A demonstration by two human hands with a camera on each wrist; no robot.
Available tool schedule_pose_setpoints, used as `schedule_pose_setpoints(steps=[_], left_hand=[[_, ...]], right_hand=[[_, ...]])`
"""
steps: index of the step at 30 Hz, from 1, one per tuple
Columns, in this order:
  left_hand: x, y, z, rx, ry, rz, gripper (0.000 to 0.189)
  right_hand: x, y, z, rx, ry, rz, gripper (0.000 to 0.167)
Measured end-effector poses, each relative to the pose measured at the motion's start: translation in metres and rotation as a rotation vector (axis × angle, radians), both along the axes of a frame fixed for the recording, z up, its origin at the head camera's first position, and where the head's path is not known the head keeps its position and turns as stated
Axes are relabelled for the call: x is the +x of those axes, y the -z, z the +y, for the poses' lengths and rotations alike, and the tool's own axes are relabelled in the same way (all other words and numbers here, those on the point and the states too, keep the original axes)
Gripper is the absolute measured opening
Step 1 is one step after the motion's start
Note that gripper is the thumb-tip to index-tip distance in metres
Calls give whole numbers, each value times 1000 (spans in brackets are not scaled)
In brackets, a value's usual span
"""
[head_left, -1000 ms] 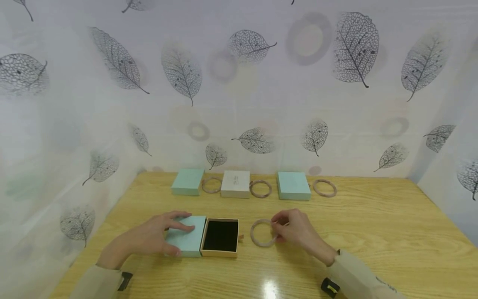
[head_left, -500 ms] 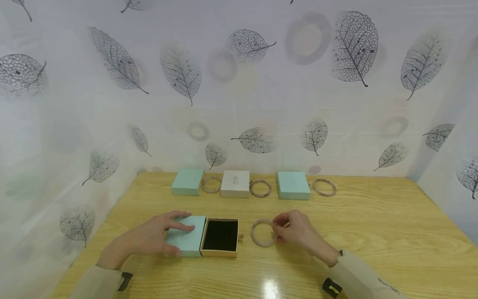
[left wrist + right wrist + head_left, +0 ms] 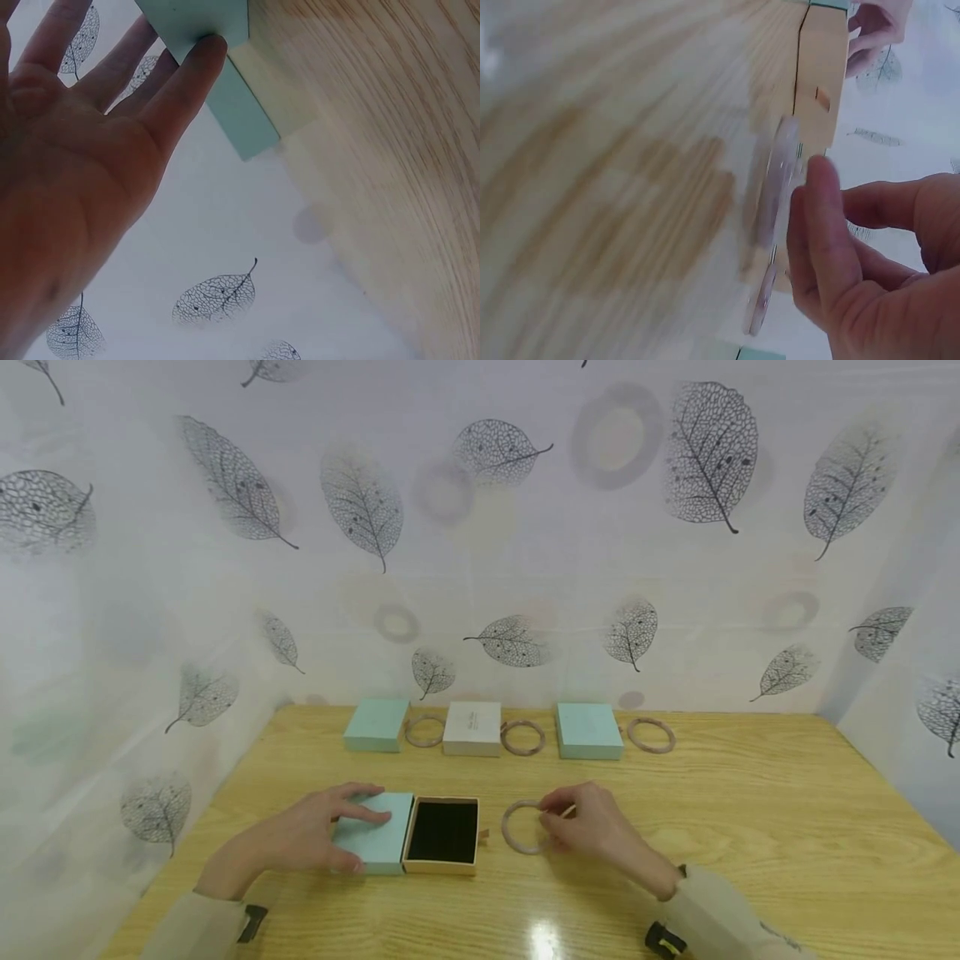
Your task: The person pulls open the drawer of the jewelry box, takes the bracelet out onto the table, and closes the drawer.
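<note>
In the head view, my left hand (image 3: 300, 831) rests spread over a pale teal box sleeve (image 3: 375, 852), fingers fairly straight. The left wrist view shows one of its fingertips against a teal box face (image 3: 202, 19). A box drawer (image 3: 442, 869) with black lining and a small ribbon tab sits pulled out at the sleeve's right. Right of that, a pale bangle (image 3: 510, 835) lies on the table. My right hand (image 3: 592, 822) hovers at its right rim, covering part of it. In the right wrist view its loosely bent fingers stand close above the bangle (image 3: 778, 176), nothing visible between them.
Along the back of the wooden table (image 3: 750, 827) stand a teal box (image 3: 377, 722), a white box (image 3: 472, 727) and another teal box (image 3: 588, 729). Bangles (image 3: 651, 736) lie to the right of each. A leaf-patterned curtain (image 3: 480, 527) hangs behind.
My right hand has shifted slightly left over the bangle's rim, where earlier its fingertips pinched the edge. The left hand, sleeve and drawer stay in place.
</note>
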State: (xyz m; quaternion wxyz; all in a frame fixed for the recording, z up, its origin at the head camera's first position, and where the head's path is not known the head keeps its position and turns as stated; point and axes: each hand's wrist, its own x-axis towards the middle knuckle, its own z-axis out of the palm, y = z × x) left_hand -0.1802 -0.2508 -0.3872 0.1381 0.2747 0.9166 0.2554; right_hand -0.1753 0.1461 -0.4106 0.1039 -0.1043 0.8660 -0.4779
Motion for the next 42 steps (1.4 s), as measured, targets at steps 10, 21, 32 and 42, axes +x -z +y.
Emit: schedule_pose_setpoints(steps=[10, 21, 32, 42], left_hand=[[0, -3, 4, -17, 10, 20, 61], [0, 0, 9, -19, -9, 9, 60], [0, -2, 11, -22, -4, -7, 60], [-1, -4, 11, -27, -2, -17, 60]], right_hand=[[-3, -8, -34, -102, -183, -132, 29], [-2, -8, -57, -87, -196, -182, 29], [4, 0, -68, -265, -62, -295, 25], [4, 4, -79, -173, -21, -201, 23]])
